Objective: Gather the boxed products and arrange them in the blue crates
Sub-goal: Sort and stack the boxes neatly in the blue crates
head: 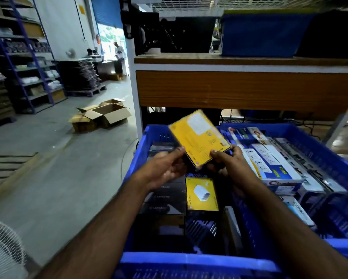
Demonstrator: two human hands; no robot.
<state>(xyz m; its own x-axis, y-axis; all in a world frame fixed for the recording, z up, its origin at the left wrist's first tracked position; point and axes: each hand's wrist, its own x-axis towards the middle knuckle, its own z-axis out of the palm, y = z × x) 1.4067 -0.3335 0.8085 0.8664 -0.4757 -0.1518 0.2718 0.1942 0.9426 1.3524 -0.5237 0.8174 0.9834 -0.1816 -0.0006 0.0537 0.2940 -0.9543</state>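
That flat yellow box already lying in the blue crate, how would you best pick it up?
Pinch the flat yellow box by its two long edges from above. It lies face-up in the blue plastic crate, with dark boxes close along its left, so a side approach looks blocked.

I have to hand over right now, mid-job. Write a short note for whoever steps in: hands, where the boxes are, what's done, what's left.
Hands: left hand and right hand both grip the lower edge of the yellow box, held tilted above the near blue crate.
Done: that crate already holds black boxes and a second yellow box; the right-hand crate holds white Choice boxes.
Left: set the held box down in the near crate, probably beside its twin.
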